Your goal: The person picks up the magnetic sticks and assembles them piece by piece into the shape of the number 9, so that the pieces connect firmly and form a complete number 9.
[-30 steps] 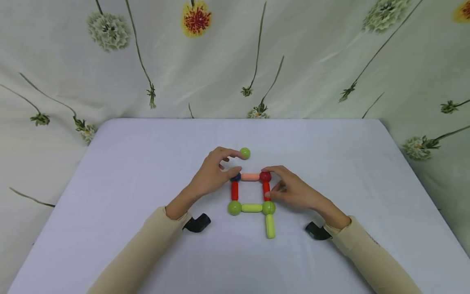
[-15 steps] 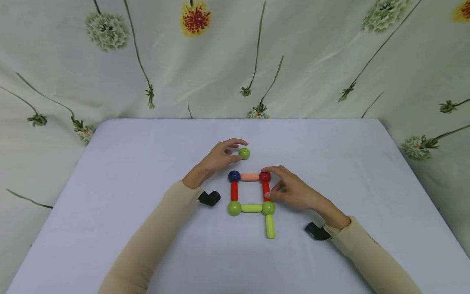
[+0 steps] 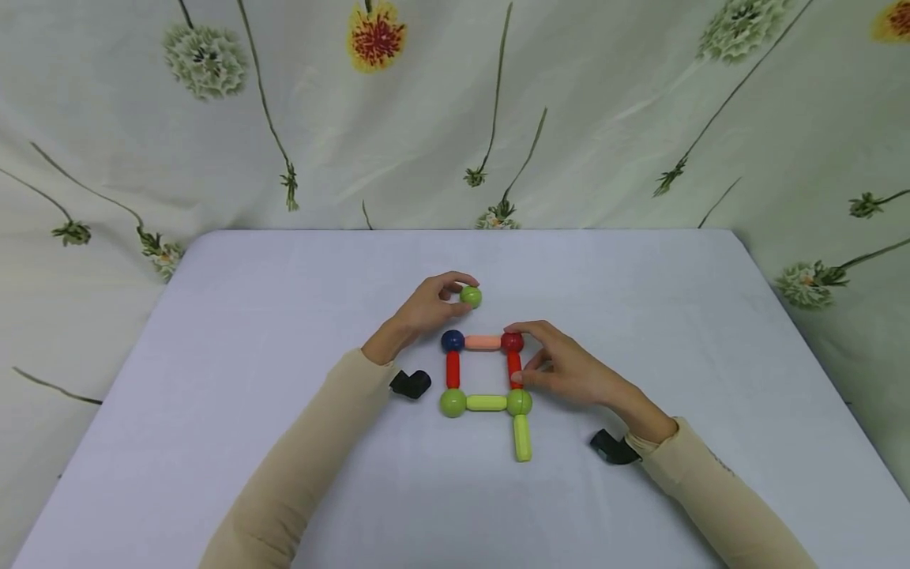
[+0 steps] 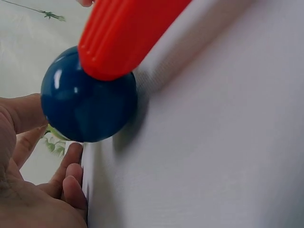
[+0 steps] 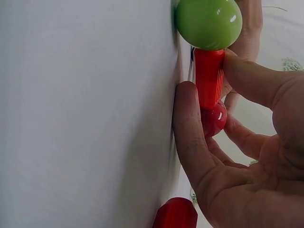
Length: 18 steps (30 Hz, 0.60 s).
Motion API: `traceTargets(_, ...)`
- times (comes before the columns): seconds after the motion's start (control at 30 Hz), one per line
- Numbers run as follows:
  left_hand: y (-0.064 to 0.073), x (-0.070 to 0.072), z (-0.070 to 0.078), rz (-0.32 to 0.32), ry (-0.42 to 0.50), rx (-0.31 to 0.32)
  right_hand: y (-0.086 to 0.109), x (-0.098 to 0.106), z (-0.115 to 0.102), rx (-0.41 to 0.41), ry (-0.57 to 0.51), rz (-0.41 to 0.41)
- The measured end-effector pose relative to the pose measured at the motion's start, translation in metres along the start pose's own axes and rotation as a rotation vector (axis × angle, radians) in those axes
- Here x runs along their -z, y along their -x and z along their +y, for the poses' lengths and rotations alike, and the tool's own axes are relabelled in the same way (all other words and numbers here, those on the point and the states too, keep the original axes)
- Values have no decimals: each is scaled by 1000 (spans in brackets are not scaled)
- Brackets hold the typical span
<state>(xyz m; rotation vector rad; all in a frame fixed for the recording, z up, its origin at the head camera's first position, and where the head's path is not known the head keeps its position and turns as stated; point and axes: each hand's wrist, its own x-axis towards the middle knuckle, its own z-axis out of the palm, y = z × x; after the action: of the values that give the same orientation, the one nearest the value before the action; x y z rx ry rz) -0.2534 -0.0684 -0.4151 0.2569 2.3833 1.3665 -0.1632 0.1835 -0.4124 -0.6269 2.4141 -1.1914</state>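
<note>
A square of building rods and balls lies mid-table in the head view: blue ball [image 3: 453, 341], salmon rod [image 3: 483, 342], red ball [image 3: 512, 342], two red rods [image 3: 453, 370], two green balls [image 3: 453, 403] and a lime rod [image 3: 486, 403]. A second lime rod [image 3: 522, 438] extends from its near right corner. Beyond the square, my left hand [image 3: 426, 307] pinches a loose green ball [image 3: 471, 296] between thumb and index finger; the blue ball mostly hides it in the left wrist view. My right hand [image 3: 565, 367] holds the right-hand red rod [image 5: 209, 78], index finger on the red ball.
At the bottom of the right wrist view shows the end of another dark red piece [image 5: 175, 213]. Black wrist cameras [image 3: 411, 385] stick out from both sleeves. A flowered cloth [image 3: 604, 118] hangs behind the white table [image 3: 178, 395].
My left hand has left the blue ball, moved away from me to the loose green ball, and its thumb and index finger have closed round it. The right hand stays in place.
</note>
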Motion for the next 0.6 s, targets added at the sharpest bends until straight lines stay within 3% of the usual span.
traceTargets(0.4,2,-1,-3,36,-43,-62,0,0,-1,6,11,15)
traceTargets(0.6,8,1,-2,46,2,-64,1,0,0,22,16,19)
